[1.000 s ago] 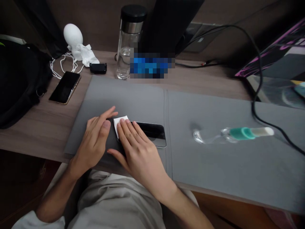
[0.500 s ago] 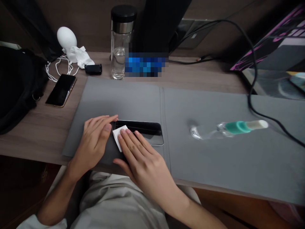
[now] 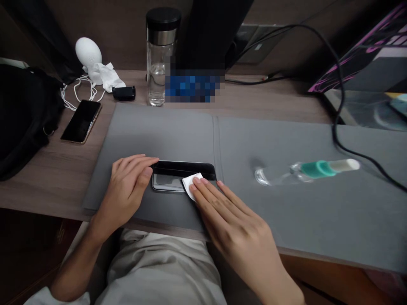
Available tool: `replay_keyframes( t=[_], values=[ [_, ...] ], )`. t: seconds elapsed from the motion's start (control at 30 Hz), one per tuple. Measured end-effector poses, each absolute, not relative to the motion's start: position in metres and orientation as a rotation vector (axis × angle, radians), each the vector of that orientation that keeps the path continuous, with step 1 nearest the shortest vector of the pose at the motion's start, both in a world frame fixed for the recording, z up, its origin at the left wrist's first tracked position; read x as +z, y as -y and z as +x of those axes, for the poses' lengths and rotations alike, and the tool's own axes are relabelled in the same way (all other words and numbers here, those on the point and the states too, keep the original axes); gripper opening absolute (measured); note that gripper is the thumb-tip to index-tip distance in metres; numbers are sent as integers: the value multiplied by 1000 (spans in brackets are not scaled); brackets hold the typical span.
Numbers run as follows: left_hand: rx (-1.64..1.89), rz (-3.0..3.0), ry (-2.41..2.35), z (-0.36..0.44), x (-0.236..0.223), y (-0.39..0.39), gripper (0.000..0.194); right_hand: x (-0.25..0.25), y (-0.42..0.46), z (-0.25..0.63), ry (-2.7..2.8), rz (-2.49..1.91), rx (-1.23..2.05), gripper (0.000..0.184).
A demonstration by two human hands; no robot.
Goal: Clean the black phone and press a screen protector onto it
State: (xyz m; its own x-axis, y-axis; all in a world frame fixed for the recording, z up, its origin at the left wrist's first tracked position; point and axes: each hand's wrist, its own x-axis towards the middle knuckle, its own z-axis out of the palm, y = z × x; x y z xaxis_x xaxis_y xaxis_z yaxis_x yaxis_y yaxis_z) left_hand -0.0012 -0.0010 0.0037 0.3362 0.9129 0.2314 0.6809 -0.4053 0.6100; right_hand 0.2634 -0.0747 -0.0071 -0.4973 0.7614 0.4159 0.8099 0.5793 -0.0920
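A smartphone point(image 3: 168, 177) lies flat, dark glass up, on the grey desk mat point(image 3: 152, 131). At its left end rests my left hand point(image 3: 129, 184), fingers stretched out, their tips at the phone's edge. My right hand point(image 3: 237, 226) presses a folded white tissue point(image 3: 190, 182) under its fingertips against the phone's right half. That hand covers the phone's lower right corner. On the mat to the right, a clear bottle with a green collar and white cap point(image 3: 318, 168) lies on its side.
Behind the mat stands a glass water bottle point(image 3: 156, 80). At left are a second phone point(image 3: 82, 121), a small black object point(image 3: 124, 93), a white egg-shaped device point(image 3: 88, 51) with cords, and a black bag point(image 3: 25, 123). A black cable point(image 3: 341, 93) hangs down at right.
My right hand has slid the tissue rightward along the phone, from its left end to its right half. My left hand has stayed in nearly the same place.
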Motion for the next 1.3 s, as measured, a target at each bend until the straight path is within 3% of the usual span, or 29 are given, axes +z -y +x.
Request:
replay_keyframes(
  t=[0.23,0.33,0.57,0.8,1.3],
  values=[
    [770,2227,-1409,-1,4,1,40,-1,73,275,1770,-1361,341,24],
    [765,2234,-1413,-1,4,1,39,-12,61,273,1591,-1512,323,19],
    [741,2257,-1427,-1,4,1,38,-20,42,266,1801,-1481,-211,57],
    [737,2273,-1426,0,5,0,37,-9,58,271,2440,-1262,-11,63],
    [713,2274,-1435,2,5,0,35,-19,51,267,2312,-1463,-9,74]
  ],
)
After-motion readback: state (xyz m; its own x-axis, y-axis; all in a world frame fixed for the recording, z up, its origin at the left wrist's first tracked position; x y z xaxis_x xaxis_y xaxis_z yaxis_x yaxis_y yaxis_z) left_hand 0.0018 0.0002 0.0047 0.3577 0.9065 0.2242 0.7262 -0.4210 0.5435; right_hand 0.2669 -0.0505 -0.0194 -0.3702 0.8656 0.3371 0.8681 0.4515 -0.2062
